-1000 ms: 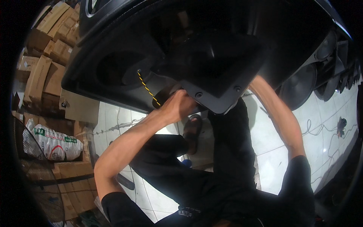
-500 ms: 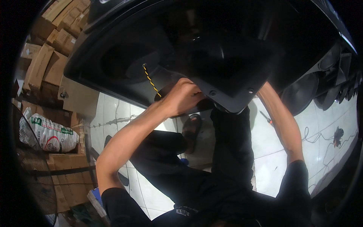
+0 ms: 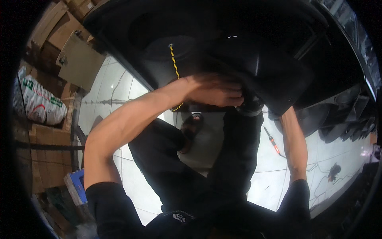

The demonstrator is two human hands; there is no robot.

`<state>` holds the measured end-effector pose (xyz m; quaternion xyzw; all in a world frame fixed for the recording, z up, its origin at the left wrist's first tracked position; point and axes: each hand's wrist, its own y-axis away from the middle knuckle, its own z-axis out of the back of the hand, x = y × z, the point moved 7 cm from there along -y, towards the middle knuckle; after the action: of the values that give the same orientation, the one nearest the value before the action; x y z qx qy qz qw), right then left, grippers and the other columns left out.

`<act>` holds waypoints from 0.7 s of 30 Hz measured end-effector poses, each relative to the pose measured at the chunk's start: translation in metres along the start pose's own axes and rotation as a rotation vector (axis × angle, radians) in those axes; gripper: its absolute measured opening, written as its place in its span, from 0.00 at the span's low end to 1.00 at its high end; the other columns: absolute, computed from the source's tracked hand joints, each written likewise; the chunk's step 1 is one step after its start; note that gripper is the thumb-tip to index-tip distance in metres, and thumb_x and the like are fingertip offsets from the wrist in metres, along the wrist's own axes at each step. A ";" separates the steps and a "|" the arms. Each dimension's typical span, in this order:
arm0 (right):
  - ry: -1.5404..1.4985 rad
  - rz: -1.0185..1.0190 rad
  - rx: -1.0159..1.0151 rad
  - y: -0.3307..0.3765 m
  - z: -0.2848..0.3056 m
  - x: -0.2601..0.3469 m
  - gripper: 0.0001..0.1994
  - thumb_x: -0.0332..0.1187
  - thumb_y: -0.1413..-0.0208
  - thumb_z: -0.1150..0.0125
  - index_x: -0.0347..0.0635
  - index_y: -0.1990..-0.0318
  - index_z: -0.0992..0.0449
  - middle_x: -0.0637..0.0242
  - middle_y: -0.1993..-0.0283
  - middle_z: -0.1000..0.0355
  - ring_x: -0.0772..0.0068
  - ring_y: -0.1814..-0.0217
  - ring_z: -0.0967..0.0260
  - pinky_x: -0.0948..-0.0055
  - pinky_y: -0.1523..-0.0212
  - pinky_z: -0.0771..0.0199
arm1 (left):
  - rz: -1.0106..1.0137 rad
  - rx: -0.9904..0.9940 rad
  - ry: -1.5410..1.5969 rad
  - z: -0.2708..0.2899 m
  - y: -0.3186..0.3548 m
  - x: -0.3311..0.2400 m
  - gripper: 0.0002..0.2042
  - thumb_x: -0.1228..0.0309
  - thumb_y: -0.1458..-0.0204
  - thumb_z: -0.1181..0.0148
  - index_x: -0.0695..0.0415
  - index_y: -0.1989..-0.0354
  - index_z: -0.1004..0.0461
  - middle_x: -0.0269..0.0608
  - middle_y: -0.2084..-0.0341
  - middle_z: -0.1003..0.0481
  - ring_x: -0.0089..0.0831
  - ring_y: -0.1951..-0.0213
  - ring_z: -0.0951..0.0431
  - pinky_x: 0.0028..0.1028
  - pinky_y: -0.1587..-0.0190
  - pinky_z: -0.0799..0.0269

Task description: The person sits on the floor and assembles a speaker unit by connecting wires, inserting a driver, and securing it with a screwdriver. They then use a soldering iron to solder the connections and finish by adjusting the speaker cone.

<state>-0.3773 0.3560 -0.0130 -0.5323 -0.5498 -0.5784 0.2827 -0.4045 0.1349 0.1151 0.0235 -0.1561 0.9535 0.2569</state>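
Above white tiles [image 3: 271,189], the half-curled left hand [image 3: 217,91] touches a black cylinder [image 3: 252,106].

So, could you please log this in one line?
left hand: at end of black horn; right hand: hidden behind it; soldering iron: on floor

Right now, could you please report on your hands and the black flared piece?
Left hand at dark round part beside black flared piece. Right hand hidden behind that piece. Yellow-black twisted cable passes behind left wrist.
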 end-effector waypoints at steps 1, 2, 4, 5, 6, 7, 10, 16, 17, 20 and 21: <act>0.009 -0.001 -0.011 0.002 0.003 0.001 0.15 0.20 0.52 0.31 0.31 0.55 0.24 0.59 0.54 0.27 0.67 0.54 0.29 0.69 0.55 0.24 | 0.008 -0.007 0.005 -0.001 -0.001 0.001 0.11 0.72 0.47 0.45 0.53 0.54 0.28 0.37 0.60 0.28 0.37 0.52 0.25 0.35 0.49 0.25; 0.015 -0.004 -0.018 0.003 0.006 0.002 0.15 0.20 0.52 0.31 0.31 0.55 0.24 0.59 0.54 0.27 0.67 0.54 0.29 0.69 0.55 0.24 | 0.047 -0.036 0.019 0.000 0.002 0.003 0.11 0.73 0.46 0.46 0.54 0.54 0.29 0.37 0.60 0.28 0.37 0.52 0.25 0.35 0.50 0.24; 0.023 -0.008 -0.027 0.005 0.008 0.005 0.15 0.20 0.51 0.31 0.31 0.55 0.24 0.59 0.54 0.26 0.67 0.54 0.29 0.69 0.55 0.24 | 0.123 -0.089 0.043 0.005 0.007 0.006 0.11 0.74 0.45 0.46 0.54 0.53 0.29 0.37 0.58 0.28 0.36 0.52 0.24 0.34 0.52 0.22; 0.025 -0.011 -0.027 0.004 0.008 0.006 0.15 0.20 0.51 0.31 0.31 0.55 0.24 0.59 0.54 0.26 0.67 0.54 0.29 0.69 0.55 0.24 | 0.162 -0.162 0.068 0.007 0.011 0.008 0.11 0.75 0.45 0.46 0.55 0.53 0.28 0.38 0.58 0.27 0.37 0.53 0.23 0.34 0.53 0.22; 0.032 -0.014 -0.027 0.004 0.008 0.006 0.15 0.20 0.51 0.32 0.31 0.55 0.24 0.59 0.54 0.26 0.67 0.55 0.29 0.69 0.55 0.24 | 0.198 -0.236 0.093 0.008 0.016 0.012 0.10 0.76 0.45 0.46 0.57 0.54 0.28 0.40 0.59 0.25 0.37 0.55 0.22 0.34 0.54 0.22; 0.039 -0.018 -0.024 0.003 0.007 0.007 0.15 0.20 0.51 0.32 0.31 0.55 0.24 0.59 0.54 0.26 0.67 0.55 0.29 0.69 0.56 0.24 | 0.234 -0.310 0.118 0.009 0.020 0.015 0.10 0.77 0.44 0.46 0.58 0.54 0.28 0.41 0.59 0.24 0.38 0.56 0.21 0.34 0.55 0.21; 0.055 -0.020 -0.037 0.002 0.014 0.009 0.15 0.20 0.51 0.32 0.31 0.55 0.25 0.59 0.54 0.26 0.67 0.55 0.29 0.69 0.56 0.24 | 0.502 -0.275 0.471 0.005 0.018 0.023 0.08 0.78 0.47 0.38 0.63 0.58 0.24 0.46 0.62 0.22 0.39 0.55 0.20 0.34 0.51 0.23; 0.080 -0.031 -0.044 -0.002 0.011 0.005 0.15 0.21 0.50 0.32 0.31 0.54 0.25 0.60 0.54 0.26 0.67 0.55 0.29 0.70 0.56 0.24 | 0.845 -0.315 0.796 0.000 0.021 0.024 0.07 0.75 0.47 0.35 0.65 0.63 0.21 0.50 0.66 0.19 0.34 0.61 0.17 0.28 0.54 0.22; 0.085 -0.033 -0.051 -0.001 0.013 0.003 0.15 0.21 0.50 0.32 0.31 0.54 0.25 0.60 0.54 0.26 0.67 0.55 0.29 0.70 0.56 0.24 | 0.835 -0.341 0.832 -0.003 0.020 0.022 0.07 0.75 0.47 0.36 0.66 0.62 0.21 0.49 0.66 0.19 0.33 0.61 0.17 0.28 0.54 0.21; 0.086 -0.035 -0.050 -0.001 0.013 0.006 0.15 0.21 0.50 0.33 0.31 0.54 0.25 0.60 0.54 0.26 0.67 0.55 0.29 0.70 0.56 0.23 | 0.813 -0.368 0.916 -0.006 0.016 0.020 0.09 0.75 0.46 0.36 0.67 0.60 0.21 0.48 0.66 0.18 0.33 0.61 0.17 0.28 0.55 0.21; 0.087 -0.035 -0.050 -0.001 0.012 0.006 0.15 0.21 0.50 0.33 0.31 0.54 0.25 0.60 0.54 0.26 0.67 0.55 0.29 0.70 0.56 0.23 | 0.810 -0.348 0.936 -0.008 0.016 0.021 0.09 0.75 0.46 0.36 0.67 0.60 0.21 0.48 0.66 0.18 0.33 0.61 0.17 0.27 0.54 0.21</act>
<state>-0.3764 0.3695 -0.0101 -0.5040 -0.5314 -0.6195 0.2827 -0.4307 0.1346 0.1062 -0.4981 -0.1763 0.8450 -0.0827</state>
